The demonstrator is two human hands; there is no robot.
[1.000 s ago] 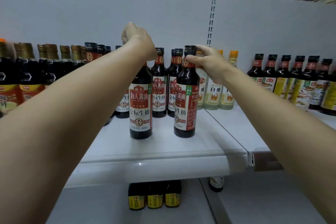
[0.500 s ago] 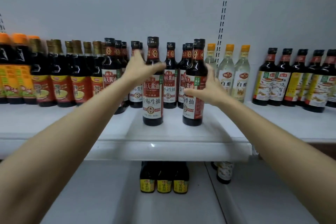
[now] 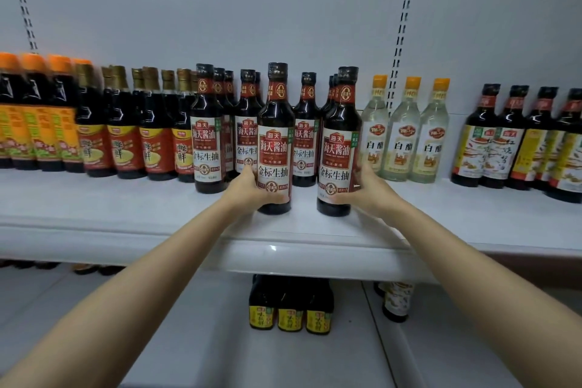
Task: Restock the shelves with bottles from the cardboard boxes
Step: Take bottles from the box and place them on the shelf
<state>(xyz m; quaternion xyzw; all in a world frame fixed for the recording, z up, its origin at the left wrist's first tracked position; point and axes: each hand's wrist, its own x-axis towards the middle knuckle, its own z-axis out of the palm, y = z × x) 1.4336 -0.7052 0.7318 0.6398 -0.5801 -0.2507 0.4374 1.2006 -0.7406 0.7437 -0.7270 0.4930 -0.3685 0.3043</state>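
Dark glass, red labels — two soy sauce bottles stand upright at the front of the white shelf. The left hand grips the left bottle low down; the right hand grips the right bottle — both near their bases.

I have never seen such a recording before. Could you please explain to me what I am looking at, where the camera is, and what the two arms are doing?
There is no machine here. A person wears one wide-angle camera on the head, so you see their own bare arms reaching forward.

They face a white metal shop shelf full of bottles. The left hand grips the lower part of a dark glass soy sauce bottle with a red and white label. The right hand grips a second, matching dark bottle. Both bottles stand upright on the shelf, in front of more of the same kind.

Beside them to the right stand clear vinegar bottles with orange caps. To the left stand dark bottles with gold caps.
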